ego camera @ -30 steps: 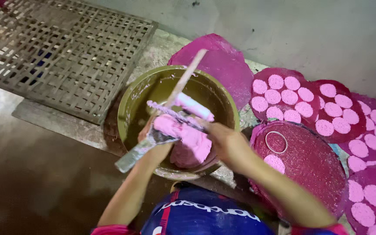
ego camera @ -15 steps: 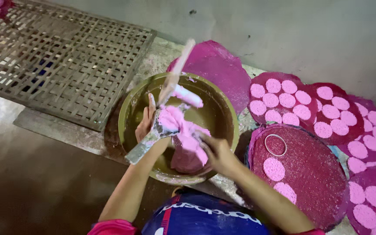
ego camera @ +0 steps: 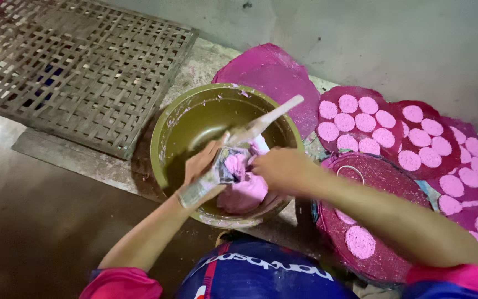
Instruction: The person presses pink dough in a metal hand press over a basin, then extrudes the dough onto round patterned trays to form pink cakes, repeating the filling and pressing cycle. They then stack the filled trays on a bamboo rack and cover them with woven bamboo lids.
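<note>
Over the olive-green bowl (ego camera: pixel 172 127), our left hand (ego camera: pixel 203 166) grips a flat paddle (ego camera: pixel 239 149) while our right hand (ego camera: pixel 280 169) pinches pink dough (ego camera: pixel 244 191) off it; beyond, pink discs (ego camera: pixel 360 124) dry on round magenta mats (ego camera: pixel 355 94).

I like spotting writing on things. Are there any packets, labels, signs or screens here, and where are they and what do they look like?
No packets, signs or screens show.
The only lettering: a curved band of white print across the person's dark blue garment with red trim, at the bottom middle, just below the round olive-green bowl.
</note>
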A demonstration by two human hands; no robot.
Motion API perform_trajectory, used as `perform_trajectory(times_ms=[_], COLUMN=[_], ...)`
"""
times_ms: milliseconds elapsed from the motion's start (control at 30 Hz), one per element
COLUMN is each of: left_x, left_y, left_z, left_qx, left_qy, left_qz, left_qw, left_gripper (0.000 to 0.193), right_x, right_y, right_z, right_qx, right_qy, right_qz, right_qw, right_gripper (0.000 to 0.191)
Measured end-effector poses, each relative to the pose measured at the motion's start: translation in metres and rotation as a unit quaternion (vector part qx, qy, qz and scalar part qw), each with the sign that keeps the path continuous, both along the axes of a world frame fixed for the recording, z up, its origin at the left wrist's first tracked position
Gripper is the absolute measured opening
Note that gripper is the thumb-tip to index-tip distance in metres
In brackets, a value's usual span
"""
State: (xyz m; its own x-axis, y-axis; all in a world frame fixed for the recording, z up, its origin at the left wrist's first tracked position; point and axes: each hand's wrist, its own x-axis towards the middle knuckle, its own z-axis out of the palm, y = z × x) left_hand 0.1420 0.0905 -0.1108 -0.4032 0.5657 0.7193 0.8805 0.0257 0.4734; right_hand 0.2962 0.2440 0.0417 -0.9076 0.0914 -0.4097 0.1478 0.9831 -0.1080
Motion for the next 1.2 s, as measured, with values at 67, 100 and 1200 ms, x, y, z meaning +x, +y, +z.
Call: perform_trajectory(times_ms=[67,100,1200], left_x=[0.013,0.014,-0.024], left_y=[-0.001,-0.004,-0.034], left_z=[-0.001,-0.001,0.008], left_qx=[-0.255,-0.37,-0.176], left_qy=[-0.34,-0.488,-0.266], left_qz=[-0.007,-0.01,-0.042], left_qw=[0.905,0.79,0.947], left_gripper=[0.067,0.063,0.065], right_x=[0.009,0.013,0.027], right_y=[-0.023,-0.031,-0.017], right_z=[-0.018,-0.026,0.053], right_qx=[0.172,0.238,0.187], right_qy=[0.078,0.161,0.128], right_qz=[0.113,0.2,0.166], right_qw=[0.975,0.937,0.96], right_gripper=[0.034,0.03,0.021])
